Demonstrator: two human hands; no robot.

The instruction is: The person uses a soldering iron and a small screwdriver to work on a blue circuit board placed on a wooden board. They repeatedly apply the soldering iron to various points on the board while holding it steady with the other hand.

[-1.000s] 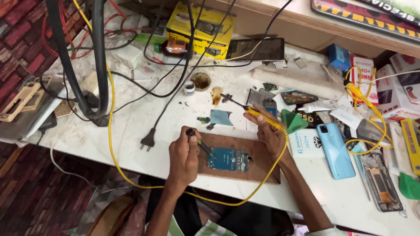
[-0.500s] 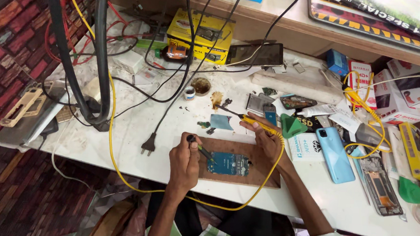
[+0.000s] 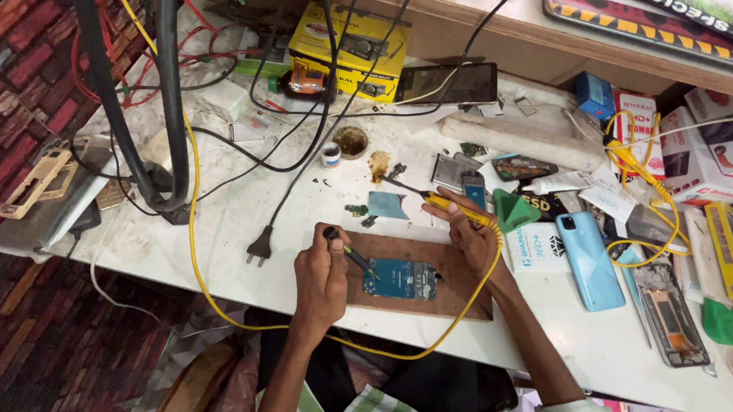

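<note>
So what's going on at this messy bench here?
A person sits at a white workbench strewn with phone parts and cables. The left hand holds a small screwdriver with its tip on a blue circuit board, which lies on a wooden board. The right hand holds a yellow soldering iron off to the side, its tip pointing away from the board. A light blue phone lies face down to the right.
</note>
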